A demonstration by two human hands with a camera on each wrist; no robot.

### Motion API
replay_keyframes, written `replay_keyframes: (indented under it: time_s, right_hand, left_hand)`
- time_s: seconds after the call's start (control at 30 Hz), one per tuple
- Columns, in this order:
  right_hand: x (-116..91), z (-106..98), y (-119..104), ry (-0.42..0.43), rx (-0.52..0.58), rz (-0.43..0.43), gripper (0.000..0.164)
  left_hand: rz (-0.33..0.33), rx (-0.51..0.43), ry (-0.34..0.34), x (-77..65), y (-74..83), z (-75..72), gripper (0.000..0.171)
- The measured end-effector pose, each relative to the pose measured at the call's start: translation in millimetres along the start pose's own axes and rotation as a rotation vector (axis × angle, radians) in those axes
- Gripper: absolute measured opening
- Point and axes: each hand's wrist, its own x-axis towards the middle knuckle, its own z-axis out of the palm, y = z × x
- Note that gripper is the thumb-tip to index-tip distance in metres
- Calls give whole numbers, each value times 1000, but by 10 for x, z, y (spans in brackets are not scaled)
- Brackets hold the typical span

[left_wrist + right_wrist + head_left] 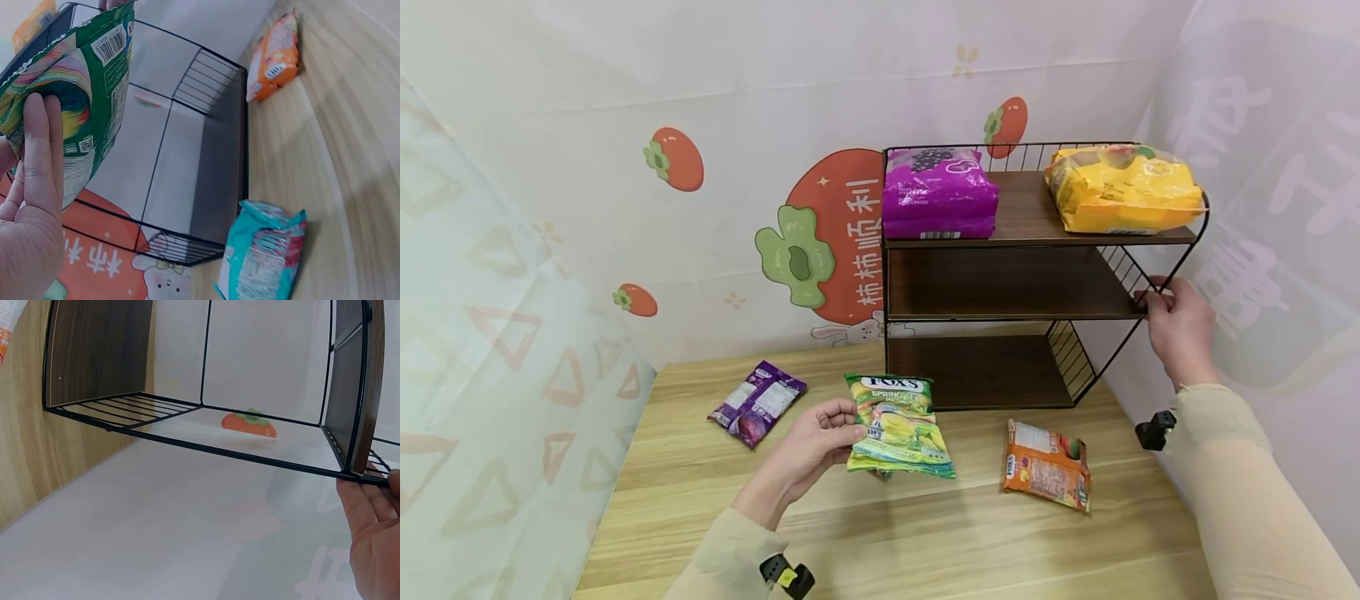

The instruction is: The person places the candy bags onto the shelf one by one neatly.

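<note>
My left hand (815,440) pinches a green and yellow Fox's candy bag (901,429) by its left side and holds it above the table, in front of the rack. In the left wrist view the fingers (42,150) press flat along the back of that bag. At the right side of a three-tier rack (1015,283), my right hand (1183,329) grips the black wire frame beside the middle shelf. The right wrist view has the fingers (369,500) at the wire by the shelf's edge. Nothing lies on the middle and bottom shelves.
On the top shelf sit a purple grape bag (938,196) and a yellow bag (1123,192). A dark purple bag (757,402) lies at the table's left, an orange bag (1047,465) at the right. A teal bag (262,253) lies mostly hidden beneath the held bag in the head view.
</note>
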Motion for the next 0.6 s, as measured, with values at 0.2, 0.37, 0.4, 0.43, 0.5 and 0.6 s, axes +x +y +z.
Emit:
replay_keyframes:
  time_s: [0.2,0.37,0.4,0.43,0.5,0.6]
  right_hand:
    - [7,7,14,-2,15,3,39]
    - [8,4,20,-1,18,8,39]
    - [6,4,19,0,20,8,38]
    - [5,4,18,1,22,9,38]
    - [3,3,14,1,23,10,38]
    - [3,8,9,1,25,12,37]
  left_hand:
    - [28,8,-9,63,89,93,24]
    - [37,5,-14,105,160,173,24]
    - [37,3,-17,114,174,191,25]
    - [37,1,-19,122,189,208,25]
    - [39,0,-27,135,217,236,25]
    - [52,6,-29,147,259,271,24]
